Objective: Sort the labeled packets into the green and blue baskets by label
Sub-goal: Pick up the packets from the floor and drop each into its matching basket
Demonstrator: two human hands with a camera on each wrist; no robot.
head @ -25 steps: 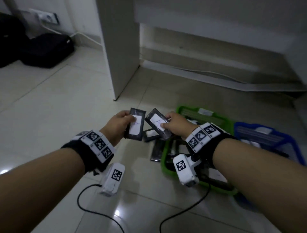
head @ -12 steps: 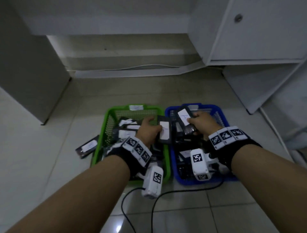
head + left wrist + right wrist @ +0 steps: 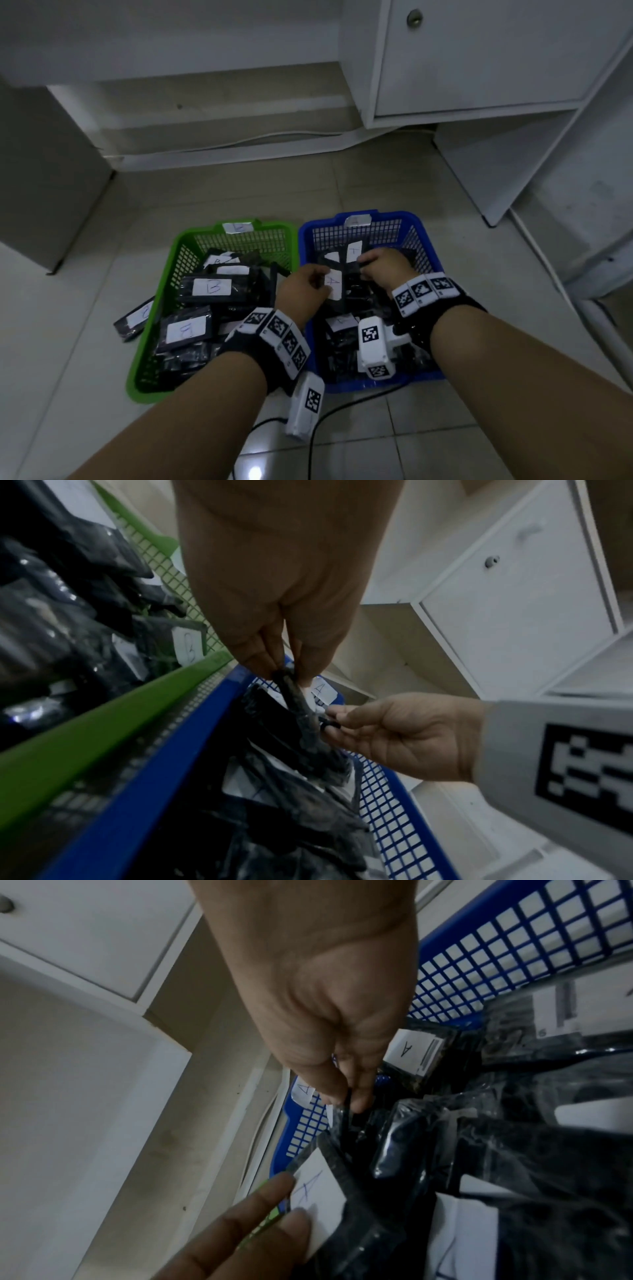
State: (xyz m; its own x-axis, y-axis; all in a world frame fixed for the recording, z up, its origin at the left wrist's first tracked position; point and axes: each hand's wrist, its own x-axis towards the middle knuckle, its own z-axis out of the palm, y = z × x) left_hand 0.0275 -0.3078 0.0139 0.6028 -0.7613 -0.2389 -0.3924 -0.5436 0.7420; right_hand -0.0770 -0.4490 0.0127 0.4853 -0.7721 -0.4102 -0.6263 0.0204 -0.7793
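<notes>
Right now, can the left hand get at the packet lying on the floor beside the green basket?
Probably not at once: the left hand pinches an A packet over the blue basket. The floor packet lies uncovered beyond the green basket.

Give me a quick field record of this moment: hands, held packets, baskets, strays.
left hand: pinches a packet labeled A over the blue basket
right hand: pinches the edge of a second packet, also over the blue basket; its label is partly hidden
blue basket tag: A
green basket: holds packets labeled B; tag blurred
stray packet: on the floor, left of the green basket; letter unclear
</notes>
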